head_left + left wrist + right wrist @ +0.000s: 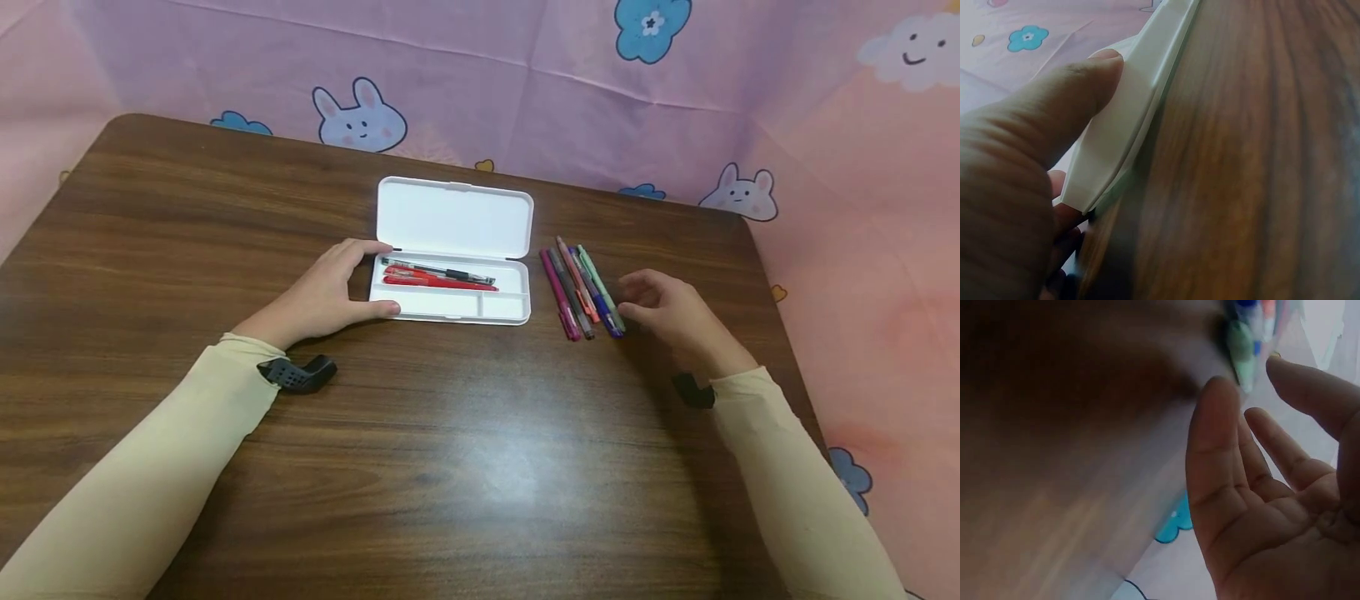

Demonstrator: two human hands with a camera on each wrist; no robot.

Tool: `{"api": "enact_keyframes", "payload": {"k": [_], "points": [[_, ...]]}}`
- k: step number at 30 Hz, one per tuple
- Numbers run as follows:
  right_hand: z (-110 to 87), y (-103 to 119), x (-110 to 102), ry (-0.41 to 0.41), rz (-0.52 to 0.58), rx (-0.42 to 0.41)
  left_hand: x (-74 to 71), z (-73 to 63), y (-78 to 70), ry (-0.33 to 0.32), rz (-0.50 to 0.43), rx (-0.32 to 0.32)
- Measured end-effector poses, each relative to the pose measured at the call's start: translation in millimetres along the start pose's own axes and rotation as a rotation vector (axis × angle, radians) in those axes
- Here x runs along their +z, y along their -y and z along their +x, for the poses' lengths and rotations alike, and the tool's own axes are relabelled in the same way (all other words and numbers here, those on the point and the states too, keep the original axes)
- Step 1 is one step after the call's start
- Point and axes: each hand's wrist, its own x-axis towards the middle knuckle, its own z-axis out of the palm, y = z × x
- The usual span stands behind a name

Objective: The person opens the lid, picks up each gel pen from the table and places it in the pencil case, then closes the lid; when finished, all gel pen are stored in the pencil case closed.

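Observation:
A white pencil case lies on the table with its lid raised. Two red pens and a clear pen with black ends rest in its long back compartment. My left hand grips the case's left end, thumb on the front wall and fingers by the back corner. To the right of the case lies a loose row of pens: magenta, grey, coral, blue and light green. Beside the green one, my right hand hovers with loosely bent fingers, holding nothing.
The brown wooden table runs back to a pink and purple cloth printed with bunnies, flowers and clouds. More of this cloth hangs along the table's right edge. Each wrist carries a black camera mount.

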Motion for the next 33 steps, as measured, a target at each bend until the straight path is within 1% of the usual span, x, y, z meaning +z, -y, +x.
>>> {"api": "enact_keyframes", "payload": {"k": [3, 7, 14, 19, 22, 26, 30, 33], "points": [[-1.2, 1, 6, 0.007, 0.016, -0.013, -0.4, -2.0, 0.4, -0.002, -0.004, -0.002], [0.0, 5, 10, 0.015, 0.015, -0.002, -0.7, -4.8, 0.8, -0.001, -0.007, -0.009], [3.3, 12, 9, 0.025, -0.005, 0.039, -2.4, -6.4, -0.1, -0.016, -0.007, -0.014], [2.8, 11, 9, 0.035, -0.027, 0.077, -1.2, -5.4, -0.8, -0.008, -0.006, -0.011], [1.8, 9, 11, 0.031, -0.016, 0.096, -0.3, -4.5, -1.6, -0.004, -0.01, -0.009], [1.3, 7, 14, 0.011, -0.014, 0.085, 0.3, -2.8, -1.9, -0.004, -0.008, -0.004], [2.5, 7, 16, -0.004, -0.036, 0.069, 0.2, -1.4, -1.3, -0.001, -0.008, -0.005], [4.3, 7, 17, -0.008, -0.033, 0.076, 0.2, -0.5, -0.7, 0.002, -0.005, -0.008]]}}
